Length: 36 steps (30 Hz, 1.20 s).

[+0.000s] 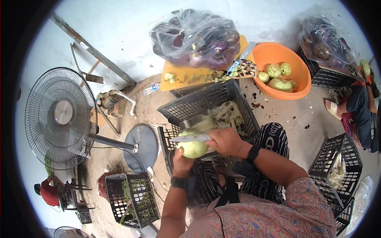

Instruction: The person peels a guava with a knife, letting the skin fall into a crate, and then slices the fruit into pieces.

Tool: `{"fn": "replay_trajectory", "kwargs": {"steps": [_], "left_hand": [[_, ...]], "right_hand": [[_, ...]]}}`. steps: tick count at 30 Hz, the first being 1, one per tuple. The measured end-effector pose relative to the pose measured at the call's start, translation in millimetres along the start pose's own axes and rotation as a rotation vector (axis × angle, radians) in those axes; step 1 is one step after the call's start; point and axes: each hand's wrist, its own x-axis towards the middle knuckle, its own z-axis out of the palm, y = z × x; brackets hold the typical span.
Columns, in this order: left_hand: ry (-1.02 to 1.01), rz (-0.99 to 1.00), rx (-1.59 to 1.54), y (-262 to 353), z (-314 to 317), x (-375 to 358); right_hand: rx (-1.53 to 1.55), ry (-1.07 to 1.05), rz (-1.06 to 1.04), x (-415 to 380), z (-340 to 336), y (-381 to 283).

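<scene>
A round pale green vegetable rests in my left hand, whose fingers wrap its lower left side. My right hand is closed round the handle of a knife. The blade points left and lies across the upper part of the vegetable. Below and beyond them stands a black crate holding pale peelings.
An orange basin holds several peeled vegetables. Bagged purple vegetables sit on a yellow board with scraps and another knife. A fan stands left, crates below it. People sit at far left and right.
</scene>
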Motion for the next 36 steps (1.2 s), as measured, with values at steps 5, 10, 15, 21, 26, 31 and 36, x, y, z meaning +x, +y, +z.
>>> {"fn": "replay_trajectory", "kwargs": {"steps": [5, 10, 15, 21, 26, 31, 36], "left_hand": [[0.018, 0.004, -0.049, 0, 0, -1], [-0.005, 0.000, -0.082, 2, 0, -3], [-0.006, 0.013, 0.004, 2, 8, 1], [0.005, -0.018, 0.098, 5, 21, 4], [0.030, 0.038, 0.057, 9, 25, -3], [0.053, 0.048, 0.074, 8, 22, -1], [0.022, 0.058, 0.116, 7, 26, 3]], "right_hand": [[-0.019, -0.007, 0.000, -1, -3, 2], [-0.049, -0.014, -0.022, -1, -2, 3], [-0.051, 0.029, -0.095, 1, -4, 2], [-0.022, 0.052, -0.102, 3, -6, 2], [-0.047, -0.033, -0.015, 1, -10, 10], [-0.041, -0.032, -0.053, 0, -13, 10], [-0.059, -0.041, -0.120, -3, -16, 3]]}}
